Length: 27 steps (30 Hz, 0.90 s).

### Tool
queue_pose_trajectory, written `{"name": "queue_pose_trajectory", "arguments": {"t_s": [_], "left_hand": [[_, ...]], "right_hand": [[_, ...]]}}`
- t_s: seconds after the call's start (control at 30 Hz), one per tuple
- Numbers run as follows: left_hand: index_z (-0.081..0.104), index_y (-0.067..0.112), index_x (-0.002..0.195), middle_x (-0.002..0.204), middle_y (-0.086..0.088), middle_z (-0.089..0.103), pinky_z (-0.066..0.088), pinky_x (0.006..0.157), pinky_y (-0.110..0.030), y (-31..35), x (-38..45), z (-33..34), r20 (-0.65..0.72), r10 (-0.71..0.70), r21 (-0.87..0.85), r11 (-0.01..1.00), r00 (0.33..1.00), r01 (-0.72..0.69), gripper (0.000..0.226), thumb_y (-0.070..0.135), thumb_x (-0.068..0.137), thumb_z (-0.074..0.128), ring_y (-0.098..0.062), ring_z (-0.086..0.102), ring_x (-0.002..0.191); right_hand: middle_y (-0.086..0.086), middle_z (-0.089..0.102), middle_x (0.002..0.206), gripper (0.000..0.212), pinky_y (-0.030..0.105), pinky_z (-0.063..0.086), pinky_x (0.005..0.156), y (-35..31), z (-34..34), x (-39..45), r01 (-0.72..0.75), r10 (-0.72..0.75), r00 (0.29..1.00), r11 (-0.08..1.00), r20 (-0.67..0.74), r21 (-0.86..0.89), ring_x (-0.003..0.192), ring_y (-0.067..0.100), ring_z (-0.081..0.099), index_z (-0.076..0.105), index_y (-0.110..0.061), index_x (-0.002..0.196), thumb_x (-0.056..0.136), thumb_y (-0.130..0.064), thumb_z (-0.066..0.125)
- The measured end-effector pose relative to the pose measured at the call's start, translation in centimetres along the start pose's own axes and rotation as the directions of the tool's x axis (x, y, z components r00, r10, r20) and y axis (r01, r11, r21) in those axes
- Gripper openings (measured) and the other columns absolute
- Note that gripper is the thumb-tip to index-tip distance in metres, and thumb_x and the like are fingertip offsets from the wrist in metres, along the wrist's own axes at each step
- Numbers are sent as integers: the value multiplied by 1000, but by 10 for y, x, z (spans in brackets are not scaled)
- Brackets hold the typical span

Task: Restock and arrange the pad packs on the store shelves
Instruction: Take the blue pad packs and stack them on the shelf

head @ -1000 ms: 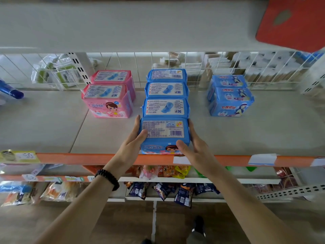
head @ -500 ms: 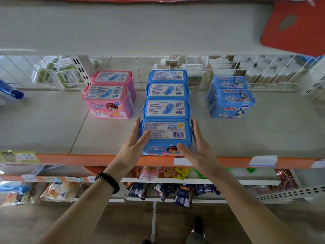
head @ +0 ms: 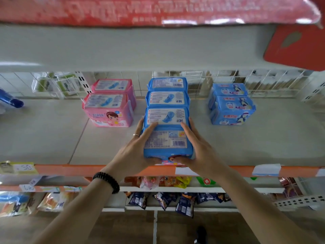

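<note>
A row of several blue pad packs runs front to back in the middle of the grey shelf [head: 52, 134]. Both my hands hold the front blue pad pack [head: 167, 140], which sits at the orange shelf edge [head: 70, 169]. My left hand [head: 135, 150] lies over its left side and top, thumb at the front face. My right hand [head: 198, 148] clasps its right side, thumb also at the front. The blue pack behind it [head: 167, 117] touches my fingertips. Two pink pad packs [head: 107, 110] stand to the left, and two other blue packs [head: 232, 110] to the right.
A white wire grid [head: 263, 81] closes the back of the shelf. The upper shelf board [head: 158, 46] hangs low, with red packaging [head: 158, 9] on top and a red board [head: 295, 48] at the right. A blue bottle [head: 10, 101] lies far left. Snack bags [head: 175, 199] fill the lower shelves.
My hands went from flat against the front pack's sides to wrapped round it, left fingers now over its top and both thumbs on its front face. The view has tilted up slightly.
</note>
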<state>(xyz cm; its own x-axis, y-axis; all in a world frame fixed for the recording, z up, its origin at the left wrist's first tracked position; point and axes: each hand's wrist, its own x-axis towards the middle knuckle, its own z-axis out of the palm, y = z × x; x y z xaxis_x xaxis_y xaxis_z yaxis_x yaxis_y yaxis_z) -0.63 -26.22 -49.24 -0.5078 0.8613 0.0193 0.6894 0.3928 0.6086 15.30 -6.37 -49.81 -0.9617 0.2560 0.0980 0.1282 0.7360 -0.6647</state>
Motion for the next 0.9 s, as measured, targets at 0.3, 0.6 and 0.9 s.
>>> {"name": "queue_pose_trajectory", "arguments": {"t_s": [0.3, 0.6, 0.9], "left_hand": [[8, 48, 153, 162, 20, -18, 58, 89, -47, -7, 3, 6, -28, 75, -20, 997, 997, -75, 109, 32, 77, 85, -26, 49, 131], [5, 41, 156, 163, 11, -22, 50, 103, -50, -8, 5, 0, 74, 52, 44, 997, 996, -56, 113, 45, 74, 84, -32, 35, 144], [1, 34, 159, 168, 1, -11, 23, 121, -50, 39, -36, -21, -81, 47, 372, 928, 996, -14, 88, 77, 89, 35, -26, 8, 155]], "right_hand": [[-31, -15, 160, 102, 43, 53, 99, -1, 3, -2, -25, 25, 1000, 999, -7, -31, 144, 3, 31, 0, -46, 155, 76, -74, 58], [-12, -1, 166, 99, 52, 47, 104, -13, -6, -4, -124, 132, 990, 978, 38, -168, 146, 18, 31, 6, -40, 156, 80, -71, 61], [-6, -15, 166, 90, 51, 15, 121, -66, -17, -45, -176, 167, 984, 948, -59, -264, 154, 17, -5, 0, -37, 158, 88, -75, 40]]}}
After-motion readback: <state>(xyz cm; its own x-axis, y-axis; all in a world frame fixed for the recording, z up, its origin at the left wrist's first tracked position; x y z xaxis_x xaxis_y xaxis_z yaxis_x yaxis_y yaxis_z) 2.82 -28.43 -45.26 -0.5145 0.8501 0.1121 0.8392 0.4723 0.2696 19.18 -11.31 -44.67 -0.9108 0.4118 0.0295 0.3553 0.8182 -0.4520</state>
